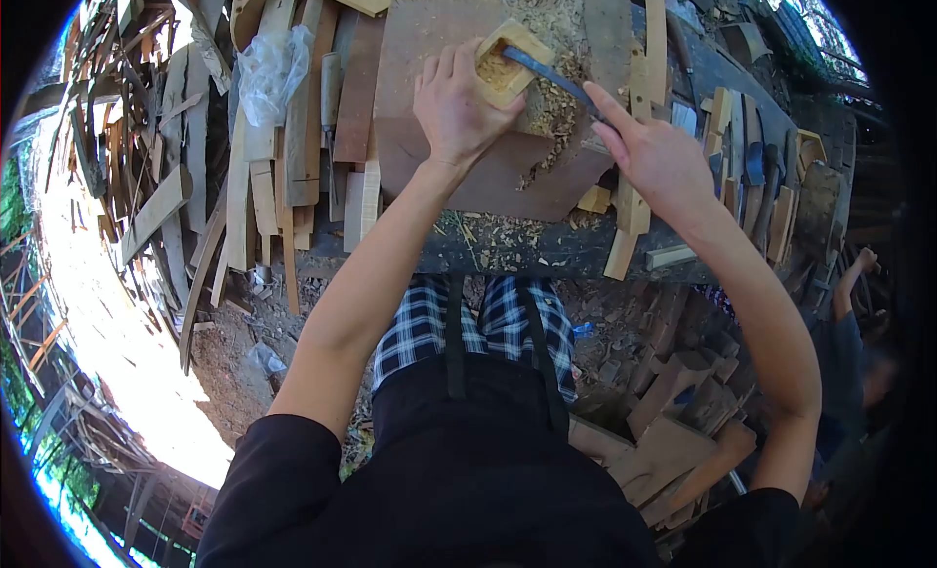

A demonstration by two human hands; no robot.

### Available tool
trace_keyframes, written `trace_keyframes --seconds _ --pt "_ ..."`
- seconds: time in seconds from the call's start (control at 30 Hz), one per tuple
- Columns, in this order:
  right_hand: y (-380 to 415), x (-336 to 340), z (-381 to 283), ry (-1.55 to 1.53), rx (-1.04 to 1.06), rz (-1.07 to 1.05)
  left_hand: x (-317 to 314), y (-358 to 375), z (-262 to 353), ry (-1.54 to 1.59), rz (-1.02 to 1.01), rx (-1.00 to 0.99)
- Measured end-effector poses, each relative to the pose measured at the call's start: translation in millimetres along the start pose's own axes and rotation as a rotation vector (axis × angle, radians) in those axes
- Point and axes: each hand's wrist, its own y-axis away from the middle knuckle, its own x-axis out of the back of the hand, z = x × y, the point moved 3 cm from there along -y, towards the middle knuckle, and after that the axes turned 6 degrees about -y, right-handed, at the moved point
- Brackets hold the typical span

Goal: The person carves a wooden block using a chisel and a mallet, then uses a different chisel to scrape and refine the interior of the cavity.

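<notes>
Chisel (547, 75) lies diagonally at upper centre of frame, blade tip in the hollow of the wood block (508, 65), handle end pinched in the right hand (654, 158); left hand (459, 109) is wrapped round the block, pressing it onto the surface (508, 246).

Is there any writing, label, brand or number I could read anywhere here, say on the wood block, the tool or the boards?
None: no readable text shows anywhere.
The wood block held by the left hand is bare.
The blade in the right hand shows no mark.
The plastic bag and boards carry no lettering.
</notes>
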Motion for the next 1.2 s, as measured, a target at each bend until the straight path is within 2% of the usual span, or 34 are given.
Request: trace_keyframes --seconds 0.03,0.17,0.23,0.3,0.37,0.5,0.57,0.7,0.8,0.87,0.93,1.0,1.03,1.1,1.13,1.2 --pt "-5.0 -7.4 3.6 -0.119 -0.036 0.003 -0.5 -1.4 -0.9 0.001 -0.005 -0.005" --pt "-9.1 -7.4 15.7 -0.251 -0.001 -0.008 2.6 -2.4 -1.7 -0.019 -0.022 -0.015" --pt "-15.2 26.1 22.1 0.003 0.065 0.073 2.1 -4.8 -2.0 -0.031 -0.014 -0.028" --pt "-21.6 69.3 10.6 0.115 0.133 0.057 0.0 0.5 -2.7 -0.035 -0.021 -0.022" --pt "-29.9 89.8 -5.3 0.391 0.288 0.009 0.6 -1.1 -2.9 -0.053 -0.007 -0.03" --pt "-37.7 79.5 1.8 0.411 0.416 0.064 1.3 -1.1 -3.4 -0.023 -0.026 -0.017" --pt "-29.6 62.1 14.8 0.269 0.224 0.004 -1.6 -0.9 -5.3 -0.015 -0.033 0.01" --pt "-13.2 35.6 17.5 0.22 0.159 0.058 0.0 -0.3 -1.2 -0.026 -0.003 -0.027" --pt "-17.0 8.0 14.5 0.043 0.001 0.042 -1.9 -2.1 -6.7 -0.041 -0.01 -0.019" --pt "-18.8 12.3 21.1 0.043 0.071 0.067 -2.5 -1.4 -6.7 -0.061 -0.015 -0.046" --pt "-34.4 44.8 28.5 0.071 0.142 0.125 -1.6 -4.5 -5.9 -0.061 -0.007 -0.053" --pt "-47.9 78.6 11.2 0.367 0.342 0.004 -2.0 0.2 -5.4 -0.052 -0.024 -0.04" --pt "-55.0 107.0 -6.1 0.364 0.348 -0.007 -0.5 -0.5 -4.2 -0.062 -0.023 -0.048" --pt "-64.0 144.4 -36.7 0.523 0.276 -0.484 -0.8 -1.5 -5.1 -0.068 -0.014 -0.046" --pt "-66.0 128.7 -20.8 0.534 0.284 -0.487 -1.8 -2.1 -5.8 -0.047 -0.012 -0.037" --pt "-65.6 82.0 21.2 0.372 0.47 -0.001 -1.0 -0.6 -6.9 -0.029 -0.008 -0.02"
